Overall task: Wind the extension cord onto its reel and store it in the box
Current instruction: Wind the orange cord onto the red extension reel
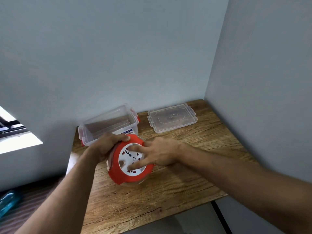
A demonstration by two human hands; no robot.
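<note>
Head view, the only one: the reel (130, 159) sits tilted near the middle of the wooden table (177, 179), red rim toward the camera, white socket face up. The left hand (104, 146) is clamped over the rim from ten o'clock, thumb hooked on top. The right hand (160, 153) comes in from three o'clock, fingers (136, 150) spread flat on the white disc, not gripping anything. Both forearms reach in long and low, wrists bent slightly down.

The risk, as I read it: the reel rests on its curved edge, so a hard turn of the disc could roll it out of the left hand's hold toward the table's near edge. No loose cord shows, and I cannot tell whether it is fully wound; a hidden tail could snag.

The clear box (109, 125) waits open at twelve o'clock, just behind the reel, its lid (172, 118) lying apart at one o'clock. Lifting carelessly could knock that box's near wall.
</note>
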